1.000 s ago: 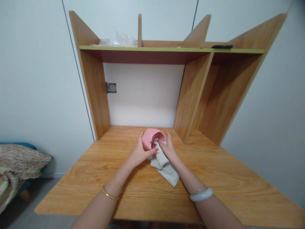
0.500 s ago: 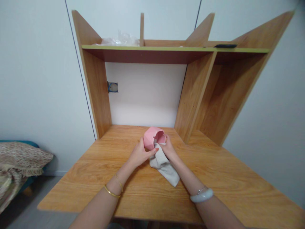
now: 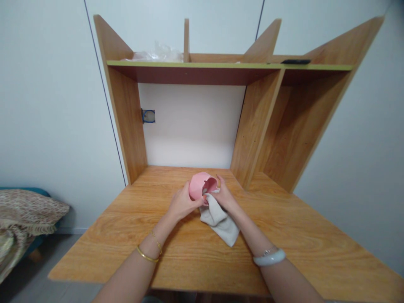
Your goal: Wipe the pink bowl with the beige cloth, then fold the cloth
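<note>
A pink faceted pot [image 3: 197, 185] is tipped on its side above the desk, its notched opening turned to the right and towards me. My left hand [image 3: 186, 203] grips it from the left, thumb along the lower rim. A light grey cloth [image 3: 217, 219] hangs out of the opening and drapes down to the right. My right hand [image 3: 225, 196] holds the cloth at the mouth of the pot, some fingers inside and hidden, one finger raised outside the rim.
The wooden desk [image 3: 126, 235] carries a hutch with a shelf [image 3: 202, 73] above. On the shelf lie a crumpled clear plastic bag [image 3: 158, 54] and a flat black object [image 3: 296, 62]. A wall socket opening [image 3: 148, 116] shows at the back. A patterned blanket [image 3: 28, 214] is at far left.
The pot has dropped slightly and turned a little in my left hand. My right hand has shifted, with a finger lifting off the rim, and the cloth's folds have moved.
</note>
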Demonstrator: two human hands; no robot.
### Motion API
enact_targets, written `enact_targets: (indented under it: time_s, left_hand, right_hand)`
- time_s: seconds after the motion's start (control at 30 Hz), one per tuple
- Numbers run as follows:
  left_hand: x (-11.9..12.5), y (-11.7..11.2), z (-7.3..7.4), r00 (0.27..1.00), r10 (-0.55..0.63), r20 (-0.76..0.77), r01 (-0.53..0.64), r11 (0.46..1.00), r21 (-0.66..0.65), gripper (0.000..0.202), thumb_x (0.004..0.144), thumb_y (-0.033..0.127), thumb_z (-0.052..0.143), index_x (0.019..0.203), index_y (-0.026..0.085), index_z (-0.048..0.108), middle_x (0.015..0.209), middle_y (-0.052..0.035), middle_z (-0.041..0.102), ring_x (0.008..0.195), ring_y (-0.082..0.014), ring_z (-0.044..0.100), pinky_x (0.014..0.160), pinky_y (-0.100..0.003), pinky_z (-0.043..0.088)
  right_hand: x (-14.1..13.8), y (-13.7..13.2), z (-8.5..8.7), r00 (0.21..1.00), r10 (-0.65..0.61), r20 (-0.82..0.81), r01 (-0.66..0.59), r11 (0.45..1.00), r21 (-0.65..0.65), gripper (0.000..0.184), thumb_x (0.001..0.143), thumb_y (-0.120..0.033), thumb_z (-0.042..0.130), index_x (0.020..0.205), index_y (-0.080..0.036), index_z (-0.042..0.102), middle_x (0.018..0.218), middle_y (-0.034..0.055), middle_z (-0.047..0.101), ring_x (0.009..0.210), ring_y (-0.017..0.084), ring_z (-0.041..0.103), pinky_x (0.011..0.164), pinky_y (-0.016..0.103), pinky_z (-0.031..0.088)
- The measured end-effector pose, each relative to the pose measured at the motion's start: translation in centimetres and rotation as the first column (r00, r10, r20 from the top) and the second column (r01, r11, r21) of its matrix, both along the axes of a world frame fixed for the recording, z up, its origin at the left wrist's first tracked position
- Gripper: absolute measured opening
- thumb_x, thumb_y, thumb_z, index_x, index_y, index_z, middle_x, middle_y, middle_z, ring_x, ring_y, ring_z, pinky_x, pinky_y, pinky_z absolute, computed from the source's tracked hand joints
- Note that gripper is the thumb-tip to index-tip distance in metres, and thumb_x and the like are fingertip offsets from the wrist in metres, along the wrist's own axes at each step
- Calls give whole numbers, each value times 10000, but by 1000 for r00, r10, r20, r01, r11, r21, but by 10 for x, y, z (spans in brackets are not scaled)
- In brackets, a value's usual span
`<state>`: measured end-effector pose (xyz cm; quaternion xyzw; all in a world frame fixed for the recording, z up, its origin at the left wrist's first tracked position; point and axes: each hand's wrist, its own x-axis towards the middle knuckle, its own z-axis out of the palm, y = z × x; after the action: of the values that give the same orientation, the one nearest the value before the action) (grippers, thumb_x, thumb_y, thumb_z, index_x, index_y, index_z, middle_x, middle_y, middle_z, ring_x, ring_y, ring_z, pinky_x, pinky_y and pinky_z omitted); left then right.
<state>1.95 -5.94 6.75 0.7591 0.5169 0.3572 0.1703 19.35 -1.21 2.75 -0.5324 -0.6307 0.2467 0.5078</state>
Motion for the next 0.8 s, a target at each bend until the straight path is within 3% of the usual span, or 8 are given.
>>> enact_targets:
  time_s: [0.1,0.3,0.43,0.63,0.8]
  left_hand:
    - [0,-2,3,999,47,-10,-47,999,5,582,697,465,576,1185,168,469,1043,-100,633,902,-244,596,761,-329,461]
    - [2,-3,5,994,82,-74,-81,997,16,599,682,487,577,1172,152,496,1008,-122,647,902,-282,603,768,-358,460]
    - [0,-3,5,990,77,-116,-74,997,31,596,695,485,560,1188,157,497,1015,-121,648,907,-282,603,773,-354,455]
    - [1,-9,10,974,68,-215,-62,997,34,614,686,490,556,1211,180,485,1024,-102,651,919,-271,603,794,-335,449]
    - [3,-13,12,954,38,-299,-16,997,74,606,676,475,561,1218,218,473,1004,-83,661,911,-275,610,798,-336,449]
  right_hand:
    - [-2,-2,0,1000,-1,-26,0,998,-60,920,533,-240,717,1310,-156,231,970,88,628,779,188,616,698,326,486]
    - [-3,-7,3,999,8,35,-6,999,-44,923,551,-224,710,1332,-149,225,966,86,629,804,186,606,712,313,475]
    - [-3,-12,8,990,44,136,-43,999,-7,950,573,-248,709,1361,-139,189,907,86,647,761,191,610,692,312,468]
    - [5,-19,17,952,94,290,-95,995,-11,916,651,-230,639,1400,-186,113,777,17,646,651,160,598,619,269,447]
    - [9,-22,21,936,83,341,-92,996,8,832,694,-237,584,1399,-194,145,739,13,649,637,165,593,594,256,435]
